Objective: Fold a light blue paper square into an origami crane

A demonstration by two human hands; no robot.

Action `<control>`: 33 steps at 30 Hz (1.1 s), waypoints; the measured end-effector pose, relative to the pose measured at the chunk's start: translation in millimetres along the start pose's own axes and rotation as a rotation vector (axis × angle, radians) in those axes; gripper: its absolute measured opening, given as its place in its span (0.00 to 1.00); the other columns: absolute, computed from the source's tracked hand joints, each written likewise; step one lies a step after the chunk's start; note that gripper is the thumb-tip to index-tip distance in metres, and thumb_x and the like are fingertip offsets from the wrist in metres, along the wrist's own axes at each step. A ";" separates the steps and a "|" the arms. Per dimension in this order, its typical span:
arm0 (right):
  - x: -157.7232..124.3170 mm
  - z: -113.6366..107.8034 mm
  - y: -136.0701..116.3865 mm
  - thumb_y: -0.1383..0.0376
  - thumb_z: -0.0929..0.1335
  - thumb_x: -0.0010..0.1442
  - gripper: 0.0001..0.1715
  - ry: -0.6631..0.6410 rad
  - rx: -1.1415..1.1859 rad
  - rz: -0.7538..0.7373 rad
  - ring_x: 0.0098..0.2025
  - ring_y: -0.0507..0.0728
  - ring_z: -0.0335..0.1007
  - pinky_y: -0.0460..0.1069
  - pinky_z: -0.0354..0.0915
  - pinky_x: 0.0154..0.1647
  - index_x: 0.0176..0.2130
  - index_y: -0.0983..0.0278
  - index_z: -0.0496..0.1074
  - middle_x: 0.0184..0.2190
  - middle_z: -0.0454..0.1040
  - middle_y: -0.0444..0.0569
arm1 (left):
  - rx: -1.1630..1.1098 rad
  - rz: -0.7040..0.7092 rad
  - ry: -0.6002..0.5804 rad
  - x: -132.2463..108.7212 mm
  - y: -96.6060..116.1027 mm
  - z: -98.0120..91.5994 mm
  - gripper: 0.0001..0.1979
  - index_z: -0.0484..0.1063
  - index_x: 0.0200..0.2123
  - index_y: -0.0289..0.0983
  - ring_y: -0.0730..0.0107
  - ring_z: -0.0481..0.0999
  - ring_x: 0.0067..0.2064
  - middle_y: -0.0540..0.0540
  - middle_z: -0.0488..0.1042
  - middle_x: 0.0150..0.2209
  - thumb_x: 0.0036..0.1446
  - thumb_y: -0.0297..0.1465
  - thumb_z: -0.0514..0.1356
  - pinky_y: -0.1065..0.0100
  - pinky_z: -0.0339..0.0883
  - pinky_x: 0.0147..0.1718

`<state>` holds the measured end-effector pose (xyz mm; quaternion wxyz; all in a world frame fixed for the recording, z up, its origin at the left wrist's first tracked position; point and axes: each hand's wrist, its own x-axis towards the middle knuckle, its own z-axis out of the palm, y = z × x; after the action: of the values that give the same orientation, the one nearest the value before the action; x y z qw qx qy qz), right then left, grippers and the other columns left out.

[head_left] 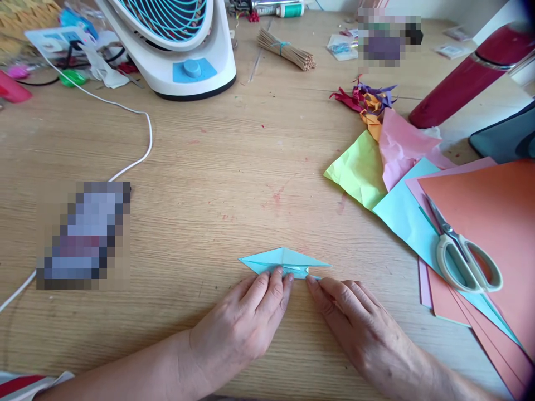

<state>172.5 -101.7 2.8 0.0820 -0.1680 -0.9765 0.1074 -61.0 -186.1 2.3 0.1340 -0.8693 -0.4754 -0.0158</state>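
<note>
A light blue sheet of paper, folded into a long pointed diamond, lies on the table in front of me. My left hand has its fingers together and presses the paper's near edge down, covering part of it. At the paper's lower right point, my right hand pinches the tip between thumb and forefinger. Between the two hands a small folded layer stands slightly raised. The undersides of the fingers are hidden.
Scissors lie on coloured paper sheets at the right, near crumpled green paper, small folded paper pieces and a red flask. A fan, bundled sticks and a blurred phone with a white cable are also there.
</note>
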 end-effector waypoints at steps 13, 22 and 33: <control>3.9 0.4 2.4 0.77 0.58 0.59 0.34 -0.017 -0.035 -0.024 0.43 0.61 0.61 0.56 0.69 0.45 0.64 0.79 0.59 0.56 0.66 0.64 | -0.019 -0.053 -0.098 2.7 1.7 -5.9 0.21 0.68 0.61 0.32 0.67 0.73 0.49 0.46 0.74 0.56 0.68 0.25 0.49 0.68 0.72 0.46; 6.2 5.0 4.0 0.77 0.58 0.59 0.30 -0.035 -0.022 -0.044 0.42 0.61 0.61 0.55 0.67 0.43 0.61 0.79 0.64 0.54 0.66 0.63 | 0.020 -0.095 -0.091 6.2 15.4 -4.4 0.20 0.72 0.58 0.32 0.64 0.71 0.49 0.43 0.69 0.60 0.65 0.25 0.52 0.69 0.72 0.35; 6.1 5.6 3.9 0.76 0.60 0.57 0.35 -0.079 -0.036 -0.016 0.40 0.59 0.63 0.56 0.68 0.43 0.63 0.74 0.63 0.53 0.69 0.60 | 0.024 -0.154 -0.117 13.4 21.2 -9.1 0.23 0.72 0.58 0.30 0.69 0.72 0.38 0.44 0.74 0.56 0.62 0.20 0.50 0.70 0.71 0.31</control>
<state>166.9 -97.1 -2.8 0.0414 -0.1575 -0.9820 0.0956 -35.2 -188.2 8.5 0.1149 -0.8280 -0.5480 0.0306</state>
